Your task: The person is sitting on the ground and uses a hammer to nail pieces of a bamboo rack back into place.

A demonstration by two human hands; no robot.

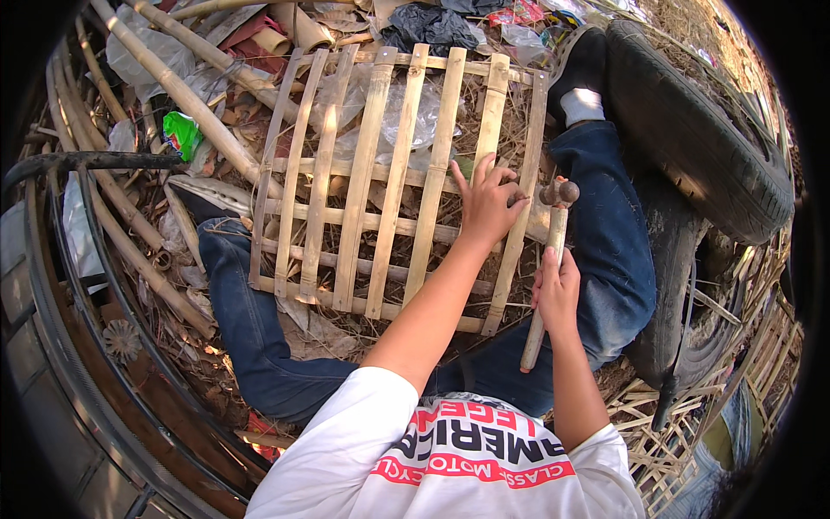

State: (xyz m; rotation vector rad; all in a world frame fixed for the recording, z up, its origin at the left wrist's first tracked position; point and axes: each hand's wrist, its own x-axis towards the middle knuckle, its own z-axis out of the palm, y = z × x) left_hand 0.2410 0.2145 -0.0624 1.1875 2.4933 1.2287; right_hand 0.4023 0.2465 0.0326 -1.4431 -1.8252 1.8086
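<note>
A panel of pale bamboo slats [400, 177], fixed across several crosspieces, lies between my outstretched legs. My left hand [491, 204] is over its right side, by the last slats. Its thumb and fingertips are pinched together near the edge of the rightmost slat [516, 251]; whatever is between them is too small to make out. Just right of that slat, my right hand [558, 290] grips a hammer [558, 229] around its wooden handle. The hammer's rusty, rounded metal head is raised close to my left fingertips. Small nail heads seem to dot the slats' far ends.
Black tyres [700, 130] stand along the right, close to my leg. Long bamboo poles [186, 95] lie at the far left, beside a black metal frame [52, 208]. Plastic bags [428, 30], a green wrapper [181, 135] and dry litter cover the ground. Woven bamboo strips [648, 454] lie at lower right.
</note>
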